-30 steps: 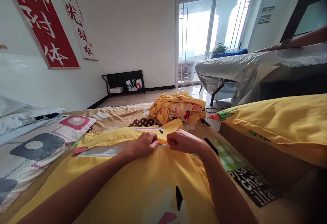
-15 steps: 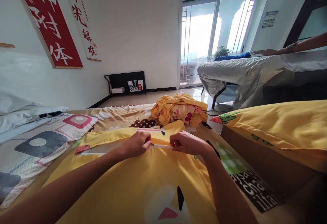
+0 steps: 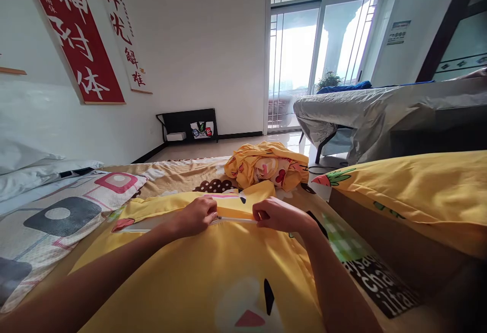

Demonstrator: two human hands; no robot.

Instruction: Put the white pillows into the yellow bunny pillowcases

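A yellow pillowcase (image 3: 213,267) with a printed face lies spread before me, filled out by something inside it. Along its far edge runs a white zipper (image 3: 238,219). My left hand (image 3: 198,215) is closed at the zipper, thumb and fingers pinched where the small slider shows. To the left of that hand, the zipper edge parts from the fabric behind and a pale gap shows. My right hand (image 3: 276,214) is closed in a pinch on the pillowcase's zipper edge, a short way to the right. The zipper stretches taut between both hands.
Beyond my hands sits a crumpled yellow cloth bundle (image 3: 268,163) on the patterned bedding (image 3: 178,171). A checked pillow (image 3: 72,206) lies left; a yellow pillow (image 3: 418,186) rests right on a brown box-like surface. A silver-covered table (image 3: 342,102) stands behind.
My left hand has slid a little left along the zipper, widening the stretch between my hands. My right hand stays put. Another person's forearm over the silver-covered table has drawn back right.
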